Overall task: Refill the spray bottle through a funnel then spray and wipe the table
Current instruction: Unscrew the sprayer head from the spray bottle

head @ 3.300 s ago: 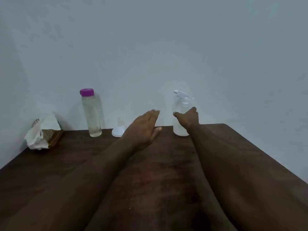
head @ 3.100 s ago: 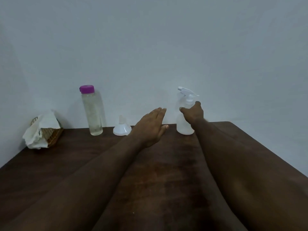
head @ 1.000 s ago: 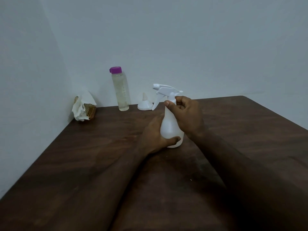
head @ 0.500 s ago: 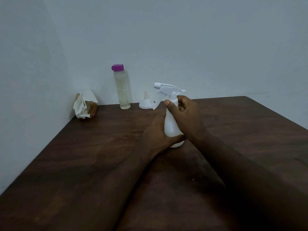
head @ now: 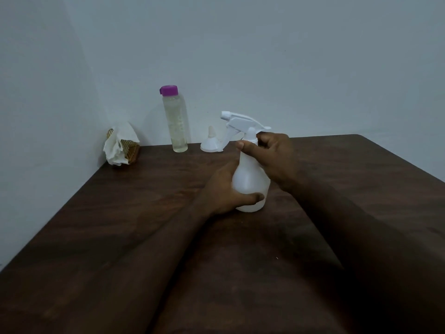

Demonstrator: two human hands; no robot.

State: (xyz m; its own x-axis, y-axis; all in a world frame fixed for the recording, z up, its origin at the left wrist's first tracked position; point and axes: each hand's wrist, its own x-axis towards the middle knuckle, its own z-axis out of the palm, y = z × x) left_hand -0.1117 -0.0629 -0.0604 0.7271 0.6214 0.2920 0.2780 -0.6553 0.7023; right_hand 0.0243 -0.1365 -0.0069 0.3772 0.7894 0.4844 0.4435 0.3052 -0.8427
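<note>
View from the head camera, looking forward and down. A translucent white plastic spray bottle (head: 250, 184) with a white trigger head stands upright on the dark brown wooden table (head: 144, 213), near the middle of its surface and well forward of the wall; its nozzle points to the left and the trigger head is seated on the neck. The left hand (head: 224, 191) grips the rounded lower body of the spray bottle from the left side, with the thumb curled across the front just above the base. The right hand (head: 272, 157) grips the narrow neck just beneath the trigger head, thumb at the front and fingers curled round behind. Both forearms reach in from the near edge of the view. Along the far edge of the table, by the pale grey wall (head: 289, 68), stand three further items: a tall clear cylindrical bottle with a purple cap (head: 175, 121), cap on and holding a pale liquid to near the top; just to its right a small white plastic funnel (head: 210, 144), resting mouth down with its spout upward; and, in the back-left corner, a small woven basket holding crumpled white tissue (head: 121, 147). The funnel lies apart from the spray bottle and from both hands.
</note>
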